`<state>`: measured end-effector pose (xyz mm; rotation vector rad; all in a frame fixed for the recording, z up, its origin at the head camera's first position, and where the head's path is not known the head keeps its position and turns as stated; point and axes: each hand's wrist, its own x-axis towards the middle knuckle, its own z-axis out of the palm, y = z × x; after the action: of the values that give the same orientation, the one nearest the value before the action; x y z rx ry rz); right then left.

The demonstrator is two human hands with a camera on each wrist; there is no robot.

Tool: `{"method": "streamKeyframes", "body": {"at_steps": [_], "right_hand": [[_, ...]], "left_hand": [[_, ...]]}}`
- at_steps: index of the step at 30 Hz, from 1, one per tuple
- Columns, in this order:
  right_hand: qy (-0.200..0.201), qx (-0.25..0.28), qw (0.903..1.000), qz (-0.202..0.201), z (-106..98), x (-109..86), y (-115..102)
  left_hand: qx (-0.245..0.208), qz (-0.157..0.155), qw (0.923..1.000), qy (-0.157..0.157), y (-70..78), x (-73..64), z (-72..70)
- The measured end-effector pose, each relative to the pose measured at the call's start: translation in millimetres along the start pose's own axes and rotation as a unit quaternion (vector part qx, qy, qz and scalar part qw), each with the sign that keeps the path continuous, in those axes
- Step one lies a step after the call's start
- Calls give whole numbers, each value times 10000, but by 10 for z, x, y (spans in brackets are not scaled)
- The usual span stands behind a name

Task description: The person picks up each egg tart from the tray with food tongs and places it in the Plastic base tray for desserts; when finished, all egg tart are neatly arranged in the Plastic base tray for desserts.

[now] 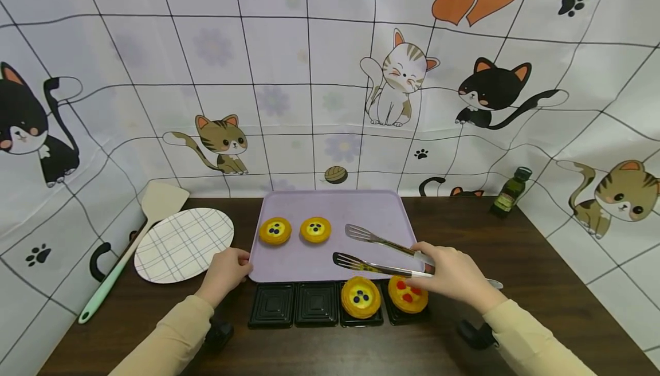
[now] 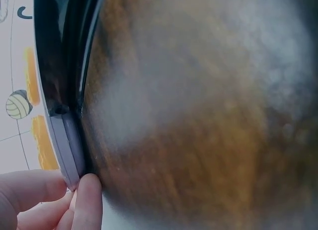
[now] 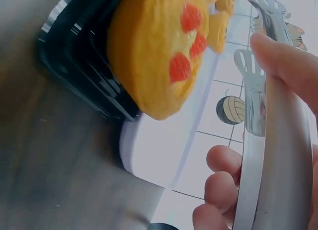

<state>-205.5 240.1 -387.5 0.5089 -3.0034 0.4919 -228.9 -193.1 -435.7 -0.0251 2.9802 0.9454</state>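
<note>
My left hand (image 1: 225,273) pinches the left edge of the lavender tray (image 1: 330,198); in the left wrist view its thumb and finger meet at the tray's corner. In my right hand (image 1: 454,273) are metal serving tongs (image 3: 256,106), their slotted arms spread, tips over the tray's right part. Two egg tarts with dark berries, one on the left (image 1: 275,231) and one nearer the middle (image 1: 315,230), lie on the tray. In front, a berry tart (image 1: 361,297) and a tart with red pieces (image 1: 407,294) sit in black square dishes, the latter right below the tongs.
Two bare black dishes (image 1: 272,305) stand in the row's left half. Left of the tray lie a checked oval plate (image 1: 184,245) and a spatula with green handle (image 1: 118,270). A small green bottle (image 1: 511,192) stands at the back right, near the cat-print wall covering (image 1: 278,49).
</note>
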Motion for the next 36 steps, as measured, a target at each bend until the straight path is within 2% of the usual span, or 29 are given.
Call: {"method": "streamKeyframes", "body": {"at_steps": [11, 27, 36], "right_hand": [[-185, 176, 9996, 148, 48, 362, -92], [-273, -83, 9996, 6, 151, 716, -234], [-351, -117, 9993, -93, 216, 827, -293]], "left_hand": [[29, 55, 10000, -69, -1, -4, -20], [10, -2, 9999, -143, 0, 11, -19], [-43, -11, 9999, -113, -6, 18, -15]]}}
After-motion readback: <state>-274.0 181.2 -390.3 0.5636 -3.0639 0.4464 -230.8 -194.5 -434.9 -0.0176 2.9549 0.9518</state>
